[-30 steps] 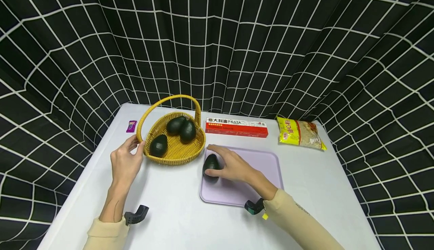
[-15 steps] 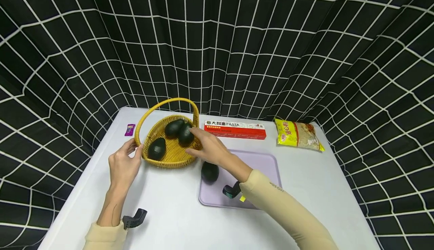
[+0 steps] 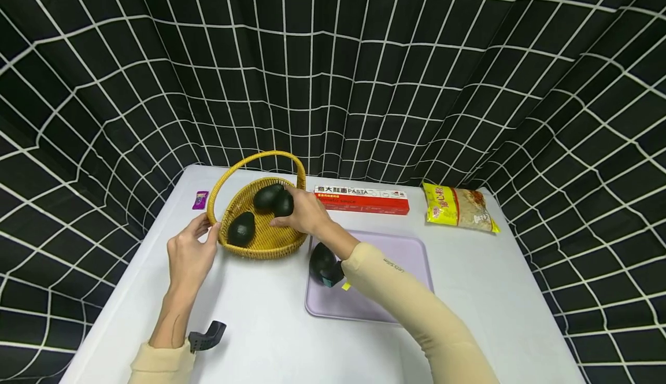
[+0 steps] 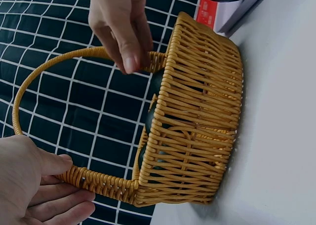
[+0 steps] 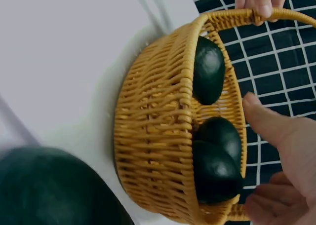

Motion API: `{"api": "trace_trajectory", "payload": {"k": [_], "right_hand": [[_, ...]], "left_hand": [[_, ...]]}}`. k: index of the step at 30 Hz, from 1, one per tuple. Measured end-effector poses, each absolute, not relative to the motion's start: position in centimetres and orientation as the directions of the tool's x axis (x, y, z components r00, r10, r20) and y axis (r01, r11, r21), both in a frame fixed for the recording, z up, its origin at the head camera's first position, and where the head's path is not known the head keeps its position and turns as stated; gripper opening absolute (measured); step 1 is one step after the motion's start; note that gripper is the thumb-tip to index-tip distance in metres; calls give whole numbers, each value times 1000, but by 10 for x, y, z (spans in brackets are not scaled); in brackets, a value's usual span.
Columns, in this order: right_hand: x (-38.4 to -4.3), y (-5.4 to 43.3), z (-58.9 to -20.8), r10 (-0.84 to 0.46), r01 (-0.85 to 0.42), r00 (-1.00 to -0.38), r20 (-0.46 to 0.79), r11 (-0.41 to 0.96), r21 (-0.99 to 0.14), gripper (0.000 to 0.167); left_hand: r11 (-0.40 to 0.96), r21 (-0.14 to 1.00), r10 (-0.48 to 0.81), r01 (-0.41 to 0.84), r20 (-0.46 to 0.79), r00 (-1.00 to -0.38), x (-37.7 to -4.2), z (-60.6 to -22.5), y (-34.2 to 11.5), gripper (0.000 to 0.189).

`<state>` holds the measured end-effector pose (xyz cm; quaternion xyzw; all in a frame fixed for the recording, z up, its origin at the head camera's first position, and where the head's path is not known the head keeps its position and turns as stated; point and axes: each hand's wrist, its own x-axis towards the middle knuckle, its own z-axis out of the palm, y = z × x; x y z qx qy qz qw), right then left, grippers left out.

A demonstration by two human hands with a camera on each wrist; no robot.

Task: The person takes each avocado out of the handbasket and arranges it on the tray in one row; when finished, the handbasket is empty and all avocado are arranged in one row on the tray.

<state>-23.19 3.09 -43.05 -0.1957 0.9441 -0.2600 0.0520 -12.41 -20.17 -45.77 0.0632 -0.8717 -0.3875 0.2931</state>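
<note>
A yellow wicker basket [image 3: 260, 252] with a tall handle [image 3: 212, 199] stands at the table's left. My left hand [image 3: 191, 254] pinches the handle's left base between thumb and fingers. Inside lie three dark green avocados: one at the left [image 5: 208, 71] and two side by side farther right, the nearer one [image 5: 215, 171] partly covering the other [image 5: 224, 136]. Over the basket's right side, my right hand [image 3: 307, 213] reaches in with thumb and fingers spread near the right avocado [image 3: 282, 203]; contact is unclear. Another avocado [image 3: 321, 261] lies on the lilac tray [image 3: 390, 251].
Behind the tray lies a red and white pasta box [image 3: 364, 200]. A yellow bag of pasta [image 3: 459, 207] sits at the back right, and a small purple packet [image 3: 200, 200] left of the basket. Black gridded curtain [image 3: 333, 83] surrounds the white table [image 3: 250, 326].
My right hand has left the avocado on the tray and moved left over the basket's right side. That avocado stays on the tray. The left hand keeps its hold on the handle.
</note>
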Motion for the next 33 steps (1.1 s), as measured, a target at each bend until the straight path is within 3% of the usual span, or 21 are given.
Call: {"api": "trace_trajectory", "payload": {"k": [13,21,33], "right_hand": [[-242,14,-451,-270,-194,-961,-56,807,-558,85],[-243,10,-459,-276,-180,-955,-104,826,-534,80],[-248,14,-468,-307,-165,-943,-128,766,-621,76]], "left_hand": [[692,713,-339,114,459,-821,-125,-459,-203,32],[684,718,-332,130,465,-821,-125,-457,-202,33],[691,709,-324,138,475,-818,-126,-458,-202,32]]}}
